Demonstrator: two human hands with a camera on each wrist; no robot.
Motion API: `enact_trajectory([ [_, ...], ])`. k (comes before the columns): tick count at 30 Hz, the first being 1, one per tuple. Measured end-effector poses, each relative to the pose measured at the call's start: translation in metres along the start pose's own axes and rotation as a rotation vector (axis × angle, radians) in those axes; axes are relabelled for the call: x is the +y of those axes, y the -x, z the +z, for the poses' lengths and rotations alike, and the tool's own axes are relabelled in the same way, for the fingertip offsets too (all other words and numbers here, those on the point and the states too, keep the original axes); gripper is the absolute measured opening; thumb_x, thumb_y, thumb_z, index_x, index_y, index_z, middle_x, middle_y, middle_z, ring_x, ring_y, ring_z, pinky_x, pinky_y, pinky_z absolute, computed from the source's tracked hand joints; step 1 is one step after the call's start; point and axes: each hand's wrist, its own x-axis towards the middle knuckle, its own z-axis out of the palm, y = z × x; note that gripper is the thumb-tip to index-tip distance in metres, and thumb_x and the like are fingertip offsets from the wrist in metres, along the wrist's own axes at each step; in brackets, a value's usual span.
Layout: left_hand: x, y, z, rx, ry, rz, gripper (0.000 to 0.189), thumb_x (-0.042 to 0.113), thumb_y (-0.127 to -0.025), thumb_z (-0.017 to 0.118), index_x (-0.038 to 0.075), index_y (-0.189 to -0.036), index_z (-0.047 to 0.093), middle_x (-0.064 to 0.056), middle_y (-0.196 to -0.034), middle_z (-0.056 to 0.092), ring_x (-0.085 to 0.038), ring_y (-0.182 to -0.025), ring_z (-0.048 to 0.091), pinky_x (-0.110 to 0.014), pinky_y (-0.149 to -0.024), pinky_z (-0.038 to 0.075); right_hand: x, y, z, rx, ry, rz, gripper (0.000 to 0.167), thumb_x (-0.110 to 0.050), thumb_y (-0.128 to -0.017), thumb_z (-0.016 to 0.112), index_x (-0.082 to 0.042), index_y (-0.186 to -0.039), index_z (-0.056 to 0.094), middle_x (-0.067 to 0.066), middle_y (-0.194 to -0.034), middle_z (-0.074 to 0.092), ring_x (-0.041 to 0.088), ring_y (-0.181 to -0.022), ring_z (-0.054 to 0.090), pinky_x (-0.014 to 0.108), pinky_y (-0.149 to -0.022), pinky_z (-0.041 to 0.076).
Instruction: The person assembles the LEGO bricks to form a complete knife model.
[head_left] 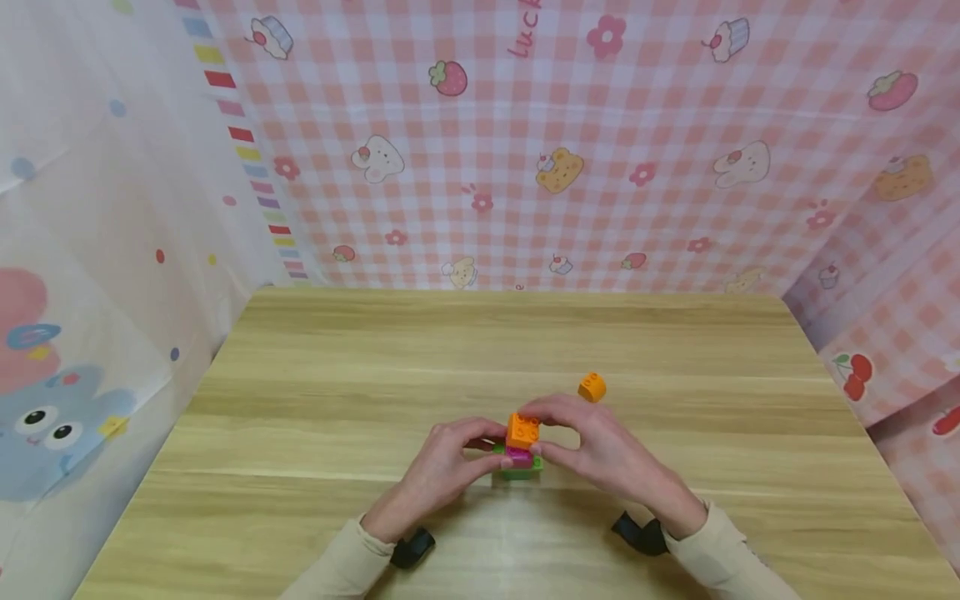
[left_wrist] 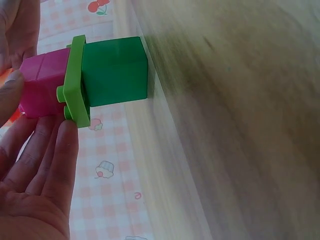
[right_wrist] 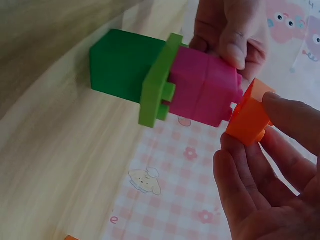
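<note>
A small tower stands on the table: a dark green block (left_wrist: 116, 72) at the bottom, a light green plate (right_wrist: 156, 87) wider than it, and a pink block (right_wrist: 205, 86) on top. My left hand (head_left: 450, 458) holds the pink block between thumb and fingers, and a fingertip reaches the plate's edge. With thumb and fingertips, my right hand (head_left: 600, 437) pinches an orange brick (right_wrist: 250, 114) with studs over the tower. In the right wrist view the brick looks tilted against the pink studs, some of which still show. Whether it touches them I cannot tell.
Beyond my right hand lies another orange piece (head_left: 592, 387) with a rounded side. The wooden table (head_left: 360, 358) meets a pink checked cloth (head_left: 480, 125) at the back. Black straps (head_left: 641, 533) hang by both wrists.
</note>
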Motion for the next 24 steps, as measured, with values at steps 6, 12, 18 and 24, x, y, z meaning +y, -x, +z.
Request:
enact_trajectory([
  [6, 0.003, -0.001, -0.001, -0.002, -0.001, 0.012, 0.026, 0.013, -0.091, 0.081, 0.003, -0.115, 0.074, -0.008, -0.112, 0.076, -0.021, -0.101, 0.072, -0.027, -0.088, 0.06, 0.001, 0.001, 0.005, -0.013, 0.07, -0.036, 0.036, -0.009, -0.091, 0.081, -0.013, -0.125, 0.072, -0.001, -0.126, 0.069, 0.02, -0.117, 0.064, 0.045, -0.098, 0.057],
  [12, 0.004, -0.002, 0.0, 0.006, -0.019, 0.006, 0.027, 0.013, -0.091, 0.08, 0.003, -0.115, 0.073, -0.009, -0.113, 0.076, -0.022, -0.101, 0.072, -0.029, -0.089, 0.06, 0.0, 0.0, 0.005, -0.01, 0.12, -0.07, 0.034, -0.01, -0.09, 0.082, -0.011, -0.123, 0.074, 0.001, -0.126, 0.069, 0.022, -0.116, 0.065, 0.046, -0.095, 0.058],
  [18, 0.002, -0.002, 0.001, 0.009, 0.002, -0.013, 0.027, 0.012, -0.09, 0.082, 0.002, -0.113, 0.074, -0.008, -0.111, 0.076, -0.022, -0.1, 0.072, -0.031, -0.088, 0.061, 0.005, 0.0, 0.007, 0.014, 0.167, -0.192, 0.035, -0.011, -0.089, 0.083, -0.007, -0.123, 0.074, 0.003, -0.12, 0.072, 0.02, -0.107, 0.069, 0.035, -0.087, 0.061],
  [24, 0.001, -0.002, 0.002, 0.0, 0.015, -0.009, 0.032, 0.012, -0.09, 0.082, 0.002, -0.119, 0.071, -0.01, -0.114, 0.076, -0.022, -0.102, 0.073, -0.03, -0.088, 0.061, 0.012, 0.005, 0.012, 0.045, 0.179, -0.26, 0.041, -0.007, -0.088, 0.083, -0.005, -0.128, 0.072, 0.004, -0.123, 0.07, 0.019, -0.106, 0.069, 0.029, -0.085, 0.061],
])
